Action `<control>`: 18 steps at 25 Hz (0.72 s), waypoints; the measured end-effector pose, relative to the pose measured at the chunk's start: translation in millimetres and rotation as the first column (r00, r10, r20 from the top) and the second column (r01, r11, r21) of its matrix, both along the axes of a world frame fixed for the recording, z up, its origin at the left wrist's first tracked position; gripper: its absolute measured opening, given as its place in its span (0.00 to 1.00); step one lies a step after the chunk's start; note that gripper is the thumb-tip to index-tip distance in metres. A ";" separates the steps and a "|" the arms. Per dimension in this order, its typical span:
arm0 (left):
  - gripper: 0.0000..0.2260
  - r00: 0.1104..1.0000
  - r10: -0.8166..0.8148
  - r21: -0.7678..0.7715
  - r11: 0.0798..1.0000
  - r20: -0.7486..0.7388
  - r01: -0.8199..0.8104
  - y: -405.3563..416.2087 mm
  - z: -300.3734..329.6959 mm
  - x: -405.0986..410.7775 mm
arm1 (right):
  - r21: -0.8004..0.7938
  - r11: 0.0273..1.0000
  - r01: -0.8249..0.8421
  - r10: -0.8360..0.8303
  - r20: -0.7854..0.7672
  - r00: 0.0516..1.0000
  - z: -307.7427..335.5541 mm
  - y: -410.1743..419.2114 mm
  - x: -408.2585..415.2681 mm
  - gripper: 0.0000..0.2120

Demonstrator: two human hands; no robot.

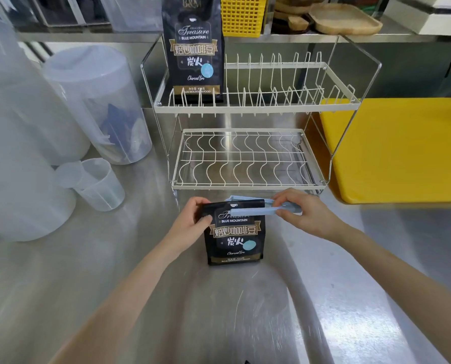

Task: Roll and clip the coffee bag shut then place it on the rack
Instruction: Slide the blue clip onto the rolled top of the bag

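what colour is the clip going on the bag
Pale blue; the clip shows best in the head view, across the bag's top.

Your held coffee bag (234,233): "BLUE MOUNTAIN", "Charcoal fire"
Rack's second bag (194,52): "B&M", "ORIGINAL Treasure", "BLUE MOUNTAIN"

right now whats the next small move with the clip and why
Probably press the clip shut. The left hand pins the bag's rolled top, and the right hand holds the clip straddling that roll, apparently not yet closed.
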State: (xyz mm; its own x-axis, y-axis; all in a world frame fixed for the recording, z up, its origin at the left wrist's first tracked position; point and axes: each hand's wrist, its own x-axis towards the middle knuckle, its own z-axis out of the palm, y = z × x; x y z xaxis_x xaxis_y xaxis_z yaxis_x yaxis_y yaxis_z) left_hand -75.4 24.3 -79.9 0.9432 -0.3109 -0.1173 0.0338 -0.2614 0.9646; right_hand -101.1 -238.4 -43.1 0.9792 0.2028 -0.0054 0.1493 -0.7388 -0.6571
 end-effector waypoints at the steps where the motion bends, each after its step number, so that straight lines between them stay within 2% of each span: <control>1: 0.14 1.000 0.013 -0.044 0.999 -0.012 -0.013 2.0 -2.2 -2.1 | 0.019 1.000 0.002 -0.002 -0.005 1.000 0.0 2.5 1.8 0.04; 7: 0.12 0.990 0.102 -0.193 0.974 -0.094 -0.119 5.7 -15.2 -10.1 | 0.160 0.987 0.033 -0.023 -0.068 0.997 1.6 18.7 9.2 0.06; 13: 0.12 0.979 0.144 -0.202 0.964 -0.141 -0.171 6.9 -19.0 -12.1 | 0.201 0.979 0.030 -0.010 -0.099 0.995 3.6 33.6 12.6 0.10; 18: 0.15 0.979 0.134 -0.190 0.968 -0.154 -0.162 9.4 -19.6 -13.5 | 0.161 0.987 0.016 -0.004 -0.076 0.997 0.2 42.4 11.2 0.12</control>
State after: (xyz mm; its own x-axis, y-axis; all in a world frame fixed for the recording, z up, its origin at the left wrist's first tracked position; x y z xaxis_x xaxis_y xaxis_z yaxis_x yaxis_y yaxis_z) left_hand -88.9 33.7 -99.5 0.9592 -0.1997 -0.2000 0.1948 -0.0454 0.9798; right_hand -89.9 -196.0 -42.9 0.9792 0.1972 -0.0474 0.0878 -0.6230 -0.7773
